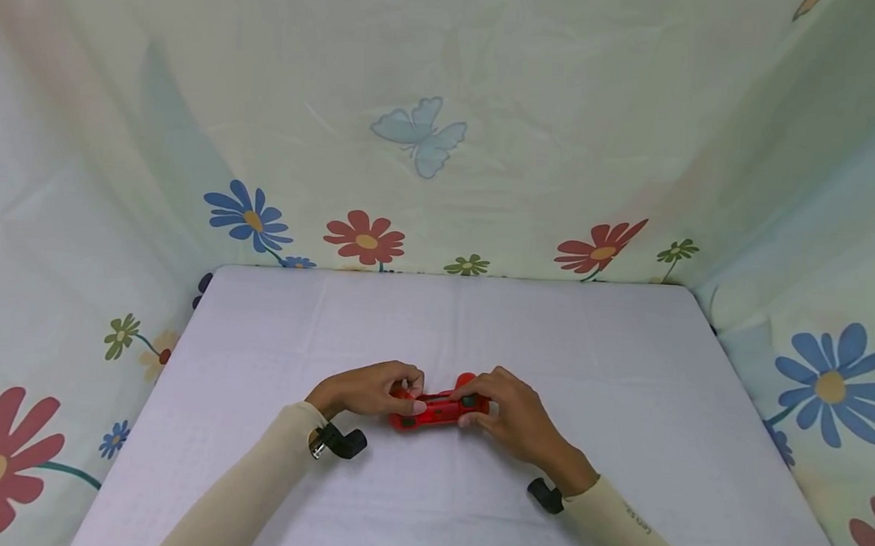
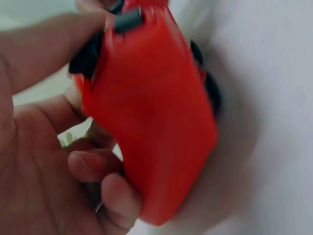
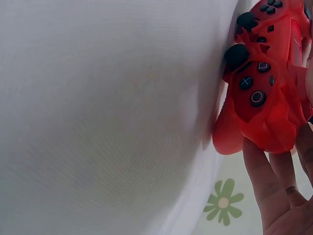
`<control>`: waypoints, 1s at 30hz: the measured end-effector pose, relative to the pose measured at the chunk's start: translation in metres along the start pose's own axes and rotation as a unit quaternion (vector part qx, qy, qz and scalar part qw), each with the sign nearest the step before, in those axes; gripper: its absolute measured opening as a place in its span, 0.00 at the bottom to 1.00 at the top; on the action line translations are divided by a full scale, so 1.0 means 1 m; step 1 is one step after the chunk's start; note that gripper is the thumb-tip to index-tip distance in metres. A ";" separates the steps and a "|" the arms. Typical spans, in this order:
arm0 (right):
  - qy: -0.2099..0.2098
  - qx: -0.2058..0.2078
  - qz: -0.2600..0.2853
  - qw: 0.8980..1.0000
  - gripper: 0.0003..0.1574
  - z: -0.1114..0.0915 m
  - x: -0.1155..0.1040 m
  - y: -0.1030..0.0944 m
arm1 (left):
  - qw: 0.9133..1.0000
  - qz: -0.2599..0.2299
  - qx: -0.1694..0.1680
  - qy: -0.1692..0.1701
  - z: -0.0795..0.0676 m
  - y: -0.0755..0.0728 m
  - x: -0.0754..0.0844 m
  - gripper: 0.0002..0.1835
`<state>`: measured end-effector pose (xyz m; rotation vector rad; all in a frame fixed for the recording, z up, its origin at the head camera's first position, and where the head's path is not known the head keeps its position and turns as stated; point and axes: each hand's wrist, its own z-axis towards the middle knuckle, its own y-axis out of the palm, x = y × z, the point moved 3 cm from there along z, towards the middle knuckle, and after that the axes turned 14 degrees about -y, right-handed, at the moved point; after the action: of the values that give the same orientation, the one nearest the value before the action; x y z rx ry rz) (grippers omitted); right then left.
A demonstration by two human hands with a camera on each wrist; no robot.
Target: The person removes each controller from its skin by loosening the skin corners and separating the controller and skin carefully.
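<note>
A red game controller [image 1: 439,411] with black buttons is held between both hands, low over the white table. My left hand [image 1: 374,388] grips its left end; the left wrist view shows the thumb by a dark trigger and curled fingers beside the smooth red handle [image 2: 151,117]. At the other end, my right hand [image 1: 513,415] pinches the controller between thumb and fingers. Thumbsticks and cross and circle buttons [image 3: 252,90] face the right wrist camera. Red rubbery cover [image 3: 271,129] looks bunched and loose near those buttons, with right-hand fingers [image 3: 264,171] at its edge.
A white cloth covers the table [image 1: 589,337]. Behind and beside it hangs a pale curtain [image 1: 533,106] printed with flowers and a butterfly. Small black cameras [image 1: 345,442] sit on both wrists, close above the cloth.
</note>
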<state>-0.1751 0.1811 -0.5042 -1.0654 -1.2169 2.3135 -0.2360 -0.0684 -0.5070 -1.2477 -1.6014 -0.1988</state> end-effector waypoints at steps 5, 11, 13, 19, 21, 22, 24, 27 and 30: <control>-0.006 0.009 -0.013 1.000 0.27 -0.001 -0.002 0.001 | 0.995 -0.095 -0.017 -0.005 -0.001 0.002 -0.003 0.11; 0.000 0.005 -0.025 1.000 0.27 0.000 -0.004 0.001 | 0.988 -0.154 -0.002 -0.007 -0.001 0.006 -0.004 0.10; 0.001 0.002 -0.028 1.000 0.27 0.000 -0.004 0.001 | 0.986 -0.164 0.006 -0.005 -0.001 0.007 -0.004 0.10; 0.004 0.003 -0.020 1.000 0.27 0.001 -0.007 0.001 | 0.981 -0.189 0.023 0.032 -0.006 0.011 -0.014 0.10; 0.007 0.004 -0.018 1.000 0.27 0.000 -0.007 0.001 | 0.979 -0.196 0.026 0.052 -0.008 0.013 -0.021 0.10; 0.008 0.004 -0.017 1.000 0.26 -0.001 -0.007 0.000 | 0.978 -0.198 0.027 0.063 -0.008 0.014 -0.025 0.10; 0.008 0.005 -0.014 1.000 0.27 -0.002 -0.006 0.000 | 0.977 -0.193 0.036 0.080 -0.010 0.016 -0.029 0.11; 0.007 0.009 -0.007 1.000 0.27 -0.002 -0.006 0.000 | 0.979 -0.166 0.065 0.094 -0.013 0.015 -0.030 0.12; 0.007 0.015 -0.001 1.000 0.27 -0.002 -0.006 0.001 | 0.981 -0.126 0.112 0.093 -0.018 0.013 -0.027 0.12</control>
<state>-0.1697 0.1782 -0.5025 -1.0678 -1.1750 2.3106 -0.2178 -0.0908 -0.5256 -0.8292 -1.5666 -0.2774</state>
